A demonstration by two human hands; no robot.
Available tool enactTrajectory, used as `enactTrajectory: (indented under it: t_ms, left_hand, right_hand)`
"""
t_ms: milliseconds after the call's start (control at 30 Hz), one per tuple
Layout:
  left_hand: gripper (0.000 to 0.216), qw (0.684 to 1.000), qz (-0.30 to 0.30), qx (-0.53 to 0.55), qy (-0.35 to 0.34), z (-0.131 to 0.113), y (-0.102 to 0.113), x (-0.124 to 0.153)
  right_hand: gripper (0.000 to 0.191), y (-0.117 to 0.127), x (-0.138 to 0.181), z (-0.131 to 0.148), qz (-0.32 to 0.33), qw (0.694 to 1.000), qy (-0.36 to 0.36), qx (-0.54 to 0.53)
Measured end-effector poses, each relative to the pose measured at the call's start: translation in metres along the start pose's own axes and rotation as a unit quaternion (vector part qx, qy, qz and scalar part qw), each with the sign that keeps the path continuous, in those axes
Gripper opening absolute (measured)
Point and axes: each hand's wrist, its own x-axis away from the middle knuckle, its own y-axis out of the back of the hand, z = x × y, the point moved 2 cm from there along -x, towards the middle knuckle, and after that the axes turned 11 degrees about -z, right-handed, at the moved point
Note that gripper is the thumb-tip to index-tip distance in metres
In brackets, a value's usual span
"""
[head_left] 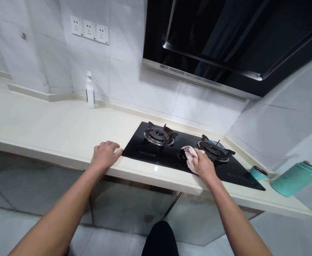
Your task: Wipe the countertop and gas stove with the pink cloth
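Observation:
My right hand (204, 165) is closed on a crumpled pale pink cloth (190, 156), pressed against the front of the black glass gas cooktop (172, 154). The cloth lies between the two burners and hides part of a control knob there. At the cooktop's front left corner, my left hand (105, 154) rests on the cream countertop (65, 124) with its fingers curled. A small white thing (117, 150) shows between its thumb and fingers; its kind is unclear. The left burner (159, 136) stands apart from both hands, while the right burner (214, 149) is just beyond the cloth.
A white spray bottle (90, 92) stands by the back wall. On the right are a small teal cup (258, 172) and a larger teal canister (296, 179). A black range hood (211, 39) overhangs the cooktop. Wall sockets (89, 29) are at upper left.

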Motion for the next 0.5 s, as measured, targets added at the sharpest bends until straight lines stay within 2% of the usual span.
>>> enactTrajectory:
  t_ms: [200, 400, 500]
  left_hand:
    - [0.044, 1.000, -0.005, 0.005, 0.003, -0.002, 0.000, 0.001]
    - [0.044, 1.000, -0.001, 0.016, 0.003, -0.003, 0.001, 0.002]
    - [0.044, 1.000, 0.002, 0.014, 0.001, -0.002, 0.000, 0.002]
  right_hand:
    - [0.053, 0.016, 0.002, -0.018, 0.028, 0.999, -0.007, -0.024]
    - [0.049, 0.025, 0.056, -0.039, 0.005, 0.998, 0.065, -0.027]
    - [0.050, 0.033, 0.075, -0.066, 0.003, 0.998, 0.053, -0.017]
